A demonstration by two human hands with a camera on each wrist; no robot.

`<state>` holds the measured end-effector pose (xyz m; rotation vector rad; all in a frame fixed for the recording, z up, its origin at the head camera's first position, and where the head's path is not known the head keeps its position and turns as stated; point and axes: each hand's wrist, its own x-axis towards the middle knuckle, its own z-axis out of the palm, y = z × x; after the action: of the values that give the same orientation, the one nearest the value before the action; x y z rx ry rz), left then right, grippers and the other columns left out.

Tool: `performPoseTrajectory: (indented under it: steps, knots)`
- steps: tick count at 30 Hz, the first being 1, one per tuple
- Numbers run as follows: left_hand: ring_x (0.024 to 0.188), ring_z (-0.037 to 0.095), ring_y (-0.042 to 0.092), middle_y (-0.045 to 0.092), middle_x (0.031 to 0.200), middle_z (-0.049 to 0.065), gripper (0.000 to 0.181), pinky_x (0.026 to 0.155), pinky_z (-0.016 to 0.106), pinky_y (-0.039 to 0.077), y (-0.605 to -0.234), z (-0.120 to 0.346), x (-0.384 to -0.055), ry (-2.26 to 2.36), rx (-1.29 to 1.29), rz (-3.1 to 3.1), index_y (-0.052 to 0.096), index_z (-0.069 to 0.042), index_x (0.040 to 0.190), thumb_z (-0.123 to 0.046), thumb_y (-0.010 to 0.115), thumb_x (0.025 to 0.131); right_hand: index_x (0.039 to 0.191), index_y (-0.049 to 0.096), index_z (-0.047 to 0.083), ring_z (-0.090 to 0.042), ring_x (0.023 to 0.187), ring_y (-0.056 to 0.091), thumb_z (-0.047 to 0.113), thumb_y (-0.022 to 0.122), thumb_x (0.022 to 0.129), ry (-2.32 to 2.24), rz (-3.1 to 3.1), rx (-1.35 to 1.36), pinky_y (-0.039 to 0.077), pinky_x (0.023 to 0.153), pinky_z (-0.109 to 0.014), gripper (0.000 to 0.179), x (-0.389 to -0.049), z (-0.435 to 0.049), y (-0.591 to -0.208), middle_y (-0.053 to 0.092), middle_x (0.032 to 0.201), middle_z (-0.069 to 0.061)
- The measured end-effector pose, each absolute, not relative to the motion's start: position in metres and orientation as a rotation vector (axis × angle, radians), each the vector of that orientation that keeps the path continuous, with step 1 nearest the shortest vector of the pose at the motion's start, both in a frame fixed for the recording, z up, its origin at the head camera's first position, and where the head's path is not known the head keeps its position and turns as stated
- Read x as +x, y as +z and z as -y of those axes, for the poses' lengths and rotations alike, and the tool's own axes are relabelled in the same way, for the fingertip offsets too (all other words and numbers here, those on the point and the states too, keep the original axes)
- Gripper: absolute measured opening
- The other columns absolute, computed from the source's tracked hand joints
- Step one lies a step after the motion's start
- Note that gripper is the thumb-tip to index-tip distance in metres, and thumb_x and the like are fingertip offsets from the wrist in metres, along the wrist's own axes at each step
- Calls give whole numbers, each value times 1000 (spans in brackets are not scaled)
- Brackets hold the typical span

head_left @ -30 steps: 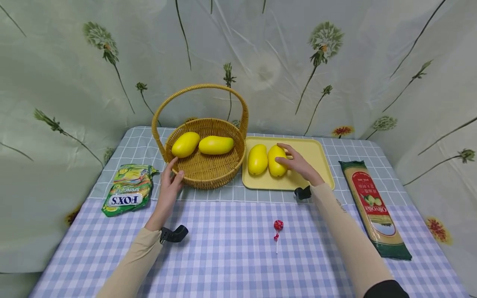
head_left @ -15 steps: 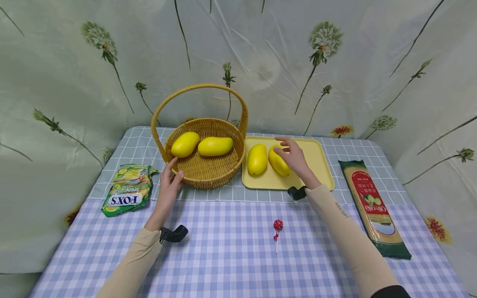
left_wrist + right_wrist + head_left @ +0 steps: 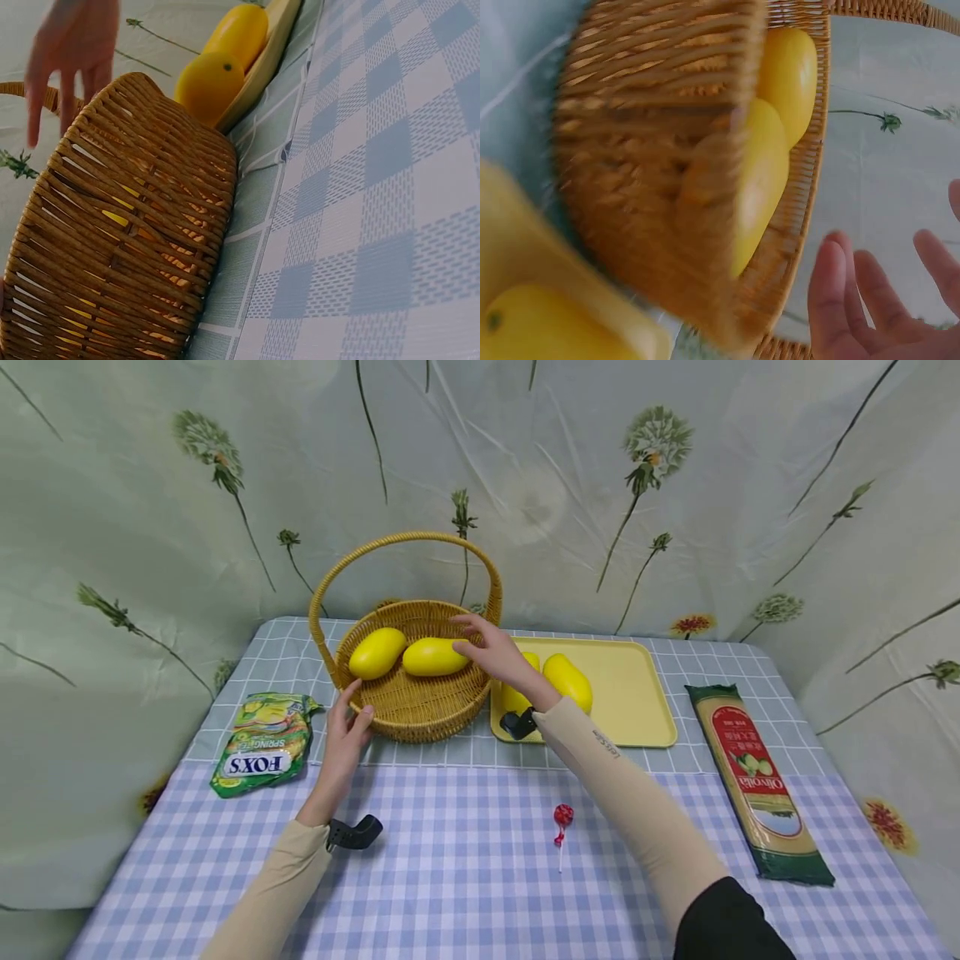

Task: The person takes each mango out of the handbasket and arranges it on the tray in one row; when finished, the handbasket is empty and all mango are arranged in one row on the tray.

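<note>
Two yellow mangoes, the left mango and the right mango, lie in a wicker basket with a tall arched handle. My left hand touches the basket's front-left rim with fairly straight fingers and thumb; the left wrist view shows almost none of that hand. Over the basket's right side is my right hand, fingers spread and holding nothing. In the right wrist view its fingers are apart from the mangoes. Two more mangoes lie on a yellow tray, one partly hidden by my right forearm.
A green FOX'S candy bag lies left of the basket. A red lollipop is on the checkered cloth in front. An Olivolia pasta packet lies at the right. A floral curtain hangs behind the table.
My right hand has let go of the right-hand mango on the tray and moved left over the basket, without it. That mango has tilted slightly. My left hand has stayed at the basket.
</note>
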<state>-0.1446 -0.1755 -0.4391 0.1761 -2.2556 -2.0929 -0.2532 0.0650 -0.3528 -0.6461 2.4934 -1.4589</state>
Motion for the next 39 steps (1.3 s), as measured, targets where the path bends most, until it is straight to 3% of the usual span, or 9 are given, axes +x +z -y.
performPoseTrajectory:
  steps: [9, 12, 15, 18, 22, 26, 34, 37, 39]
  knots:
    - [135, 31, 29, 5, 153, 12, 55, 105, 45, 35, -440, 174, -146, -2106, 179, 2247, 22, -20, 153, -29, 42, 103, 145, 40, 10, -39, 101, 57, 22, 51, 100, -1387, -2386, -491, 47, 86, -51, 47, -276, -32, -351, 42, 139, -20]
    - [134, 31, 30, 5, 153, 12, 55, 104, 45, 36, -440, 174, -147, -2107, 181, 2251, 22, -20, 153, -30, 43, 103, 147, 35, 11, -33, 84, 57, 23, 50, 101, -1338, -2352, -429, 47, 84, -50, 50, -281, -28, -353, 39, 142, -18]
    - [133, 31, 31, 6, 152, 13, 55, 103, 45, 37, -441, 173, -148, -2118, 177, 2241, 22, -19, 153, -30, 43, 103, 150, 31, 12, -20, 58, 45, 24, 49, 101, -1236, -2333, -396, 47, 77, -45, 54, -285, -27, -356, 44, 137, -18]
    - [133, 31, 30, 7, 151, 14, 55, 103, 45, 38, -441, 173, -148, -2125, 171, 2227, 23, -18, 153, -28, 43, 103, 152, 26, 14, -14, 50, 27, 27, 49, 101, -1101, -2315, -392, 42, 68, -40, 58, -286, -25, -357, 30, 147, -20]
    - [133, 32, 30, 6, 151, 14, 55, 103, 46, 37, -440, 173, -148, -2122, 172, 2225, 23, -18, 153, -29, 43, 103, 153, 25, 16, -17, 85, 45, 30, 51, 99, -945, -2331, -457, 43, 78, -38, 61, -285, -25, -357, 4, 155, -19]
    - [133, 32, 30, 6, 151, 13, 55, 103, 46, 37, -439, 174, -148, -2124, 177, 2221, 22, -18, 153, -29, 43, 103, 150, 33, 13, -27, 130, 21, 29, 54, 98, -888, -2358, -527, 36, 98, -41, 58, -283, -24, -357, 10, 150, -20]
    - [131, 33, 32, 8, 151, 15, 55, 102, 47, 37, -440, 176, -147, -2104, 178, 2223, 22, -18, 153, -28, 43, 103, 119, 53, 7, -36, 139, 3, 23, 66, 92, -941, -2366, -503, 32, 99, -40, 34, -277, -16, -361, -2, 152, -28]
    - [132, 32, 32, 8, 150, 15, 55, 102, 46, 38, -440, 176, -146, -2104, 186, 2228, 22, -18, 153, -29, 43, 103, 124, 52, 8, -36, 141, -5, 22, 64, 92, -887, -2373, -552, 28, 102, -40, 37, -276, -14, -361, 8, 154, -26]
    - [132, 32, 32, 8, 151, 15, 56, 102, 47, 38, -440, 176, -146, -2101, 187, 2235, 22, -17, 153, -29, 43, 103, 131, 52, 9, -36, 139, 7, 20, 60, 92, -909, -2351, -595, 30, 100, -40, 41, -276, -15, -361, 23, 152, -20]
